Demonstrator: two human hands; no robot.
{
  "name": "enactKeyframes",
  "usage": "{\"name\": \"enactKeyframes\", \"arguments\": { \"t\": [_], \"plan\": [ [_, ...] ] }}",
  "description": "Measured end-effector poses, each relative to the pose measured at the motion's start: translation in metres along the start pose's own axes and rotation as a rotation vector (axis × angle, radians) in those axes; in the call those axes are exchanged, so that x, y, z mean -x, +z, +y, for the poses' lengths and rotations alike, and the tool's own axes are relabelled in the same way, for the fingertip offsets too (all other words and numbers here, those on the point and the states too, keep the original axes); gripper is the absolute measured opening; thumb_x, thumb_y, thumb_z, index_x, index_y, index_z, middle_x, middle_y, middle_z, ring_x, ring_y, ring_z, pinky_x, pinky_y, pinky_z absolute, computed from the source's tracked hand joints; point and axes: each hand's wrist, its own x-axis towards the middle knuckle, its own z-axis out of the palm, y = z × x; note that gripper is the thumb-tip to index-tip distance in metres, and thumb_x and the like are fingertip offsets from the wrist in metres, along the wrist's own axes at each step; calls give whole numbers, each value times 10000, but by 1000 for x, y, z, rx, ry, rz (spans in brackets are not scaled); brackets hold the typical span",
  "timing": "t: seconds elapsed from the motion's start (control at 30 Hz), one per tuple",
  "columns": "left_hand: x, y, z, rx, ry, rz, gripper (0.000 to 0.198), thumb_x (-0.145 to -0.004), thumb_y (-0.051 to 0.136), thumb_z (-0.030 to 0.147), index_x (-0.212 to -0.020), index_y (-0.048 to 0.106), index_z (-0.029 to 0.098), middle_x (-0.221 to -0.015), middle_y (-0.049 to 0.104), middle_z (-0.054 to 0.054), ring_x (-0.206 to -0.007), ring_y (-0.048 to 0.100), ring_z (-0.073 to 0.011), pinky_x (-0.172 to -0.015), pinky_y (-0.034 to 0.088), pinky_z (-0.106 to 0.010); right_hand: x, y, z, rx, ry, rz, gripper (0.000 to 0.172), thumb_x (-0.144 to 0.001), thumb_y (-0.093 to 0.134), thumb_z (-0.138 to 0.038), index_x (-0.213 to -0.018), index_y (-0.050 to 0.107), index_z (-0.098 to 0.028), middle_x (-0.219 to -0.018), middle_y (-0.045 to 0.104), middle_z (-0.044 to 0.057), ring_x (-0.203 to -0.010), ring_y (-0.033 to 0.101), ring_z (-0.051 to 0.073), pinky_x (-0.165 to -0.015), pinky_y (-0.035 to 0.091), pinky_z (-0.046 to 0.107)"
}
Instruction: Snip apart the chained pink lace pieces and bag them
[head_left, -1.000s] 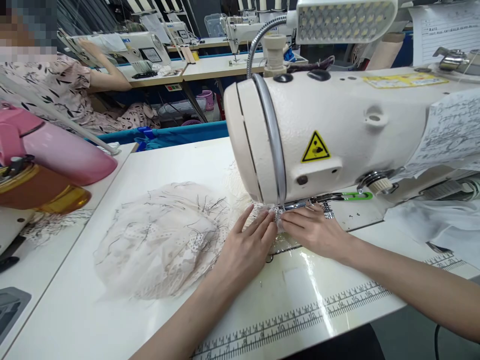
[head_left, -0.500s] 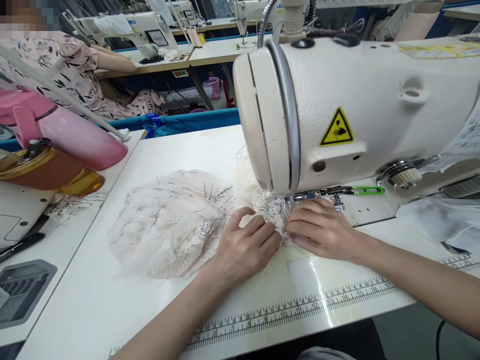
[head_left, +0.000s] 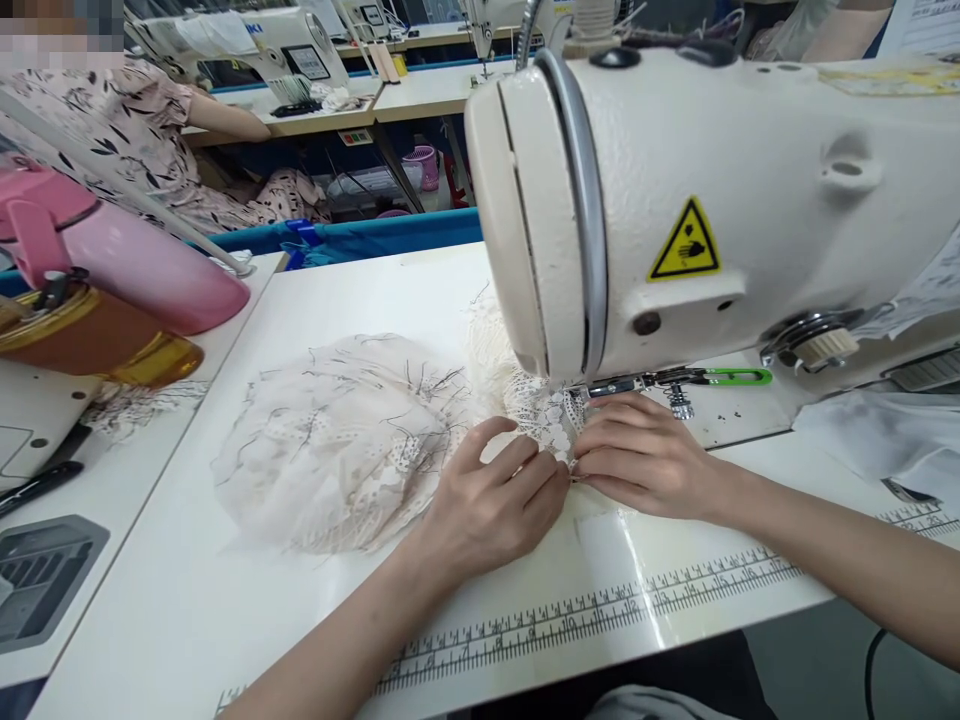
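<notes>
White lace fabric (head_left: 551, 420) lies under the head of the sewing machine (head_left: 720, 200). My left hand (head_left: 502, 495) is closed in a pinch at the near edge of the lace. Beside it, almost touching, my right hand (head_left: 645, 455) presses its fingers on the lace's right side, close to the needle area. The needle itself is hidden behind the machine head and my fingers. To the left spreads a crumpled heap of sheer pale fabric (head_left: 337, 450) with many dark loose threads; it appears to run on towards the lace.
A pink bottle (head_left: 150, 250) and an amber container (head_left: 105, 335) stand at the left. A ruler strip (head_left: 570, 625) runs along the table's front edge. White cloth (head_left: 885, 440) lies at the right. Another person (head_left: 142, 150) sits by a further sewing machine (head_left: 247, 50).
My left hand has shifted slightly right and down, its fingers closer to my right hand at the lace edge. The camera view has moved a little; the fabric heap lies much as before.
</notes>
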Motion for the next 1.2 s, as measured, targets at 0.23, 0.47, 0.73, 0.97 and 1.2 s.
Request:
{"name": "enactKeyframes", "arguments": {
  "t": [0.23, 0.47, 0.73, 0.97, 1.2],
  "plan": [
    [0, 5, 9, 5, -167, -24, 75, -790, 646, 193, -850, 624, 154, -812, 662, -10, -780, 594, -163, -929, 462, -418, 5, 4, 2, -30, 88, 20, 71, -924, 565, -180, -896, 630, -180, -920, 665, 3, -972, 581, 162, -854, 499, 325],
    [1, 5, 5, -14, -87, 67, 97, -734, 705, 103, -799, 649, 147, -711, 654, 13, -713, 578, -143, -903, 485, -419, 6, 3, 3, -34, 76, 1, 65, -928, 566, -187, -912, 629, -183, -923, 669, 2, -955, 579, 173, -853, 480, 332],
    [1, 5, 5, -29, -42, 51, 88, -752, 692, 87, -724, 638, 150, -688, 644, 10, -717, 583, -138, -890, 492, -415, 8, 3, 9, -30, 45, -50, 69, -924, 588, -244, -960, 620, -194, -982, 650, 2, -951, 569, 152, -867, 457, 339],
    [0, 2, 6, -34, -23, 34, 81, -764, 692, 92, -737, 648, 153, -696, 661, 20, -707, 589, -132, -867, 501, -409, 5, 2, 9, -77, 23, -41, 106, -953, 556, -243, -905, 628, -183, -926, 645, 11, -931, 556, 157, -862, 447, 340],
    [0, 2, 6, 3, -21, 7, 106, -776, 665, 74, -710, 624, 147, -695, 650, 12, -727, 590, -137, -843, 522, -368, 2, 0, 7, -120, -6, -35, 108, -948, 565, -203, -885, 642, -161, -893, 658, 5, -900, 569, 145, -907, 458, 364]
  ]
}}
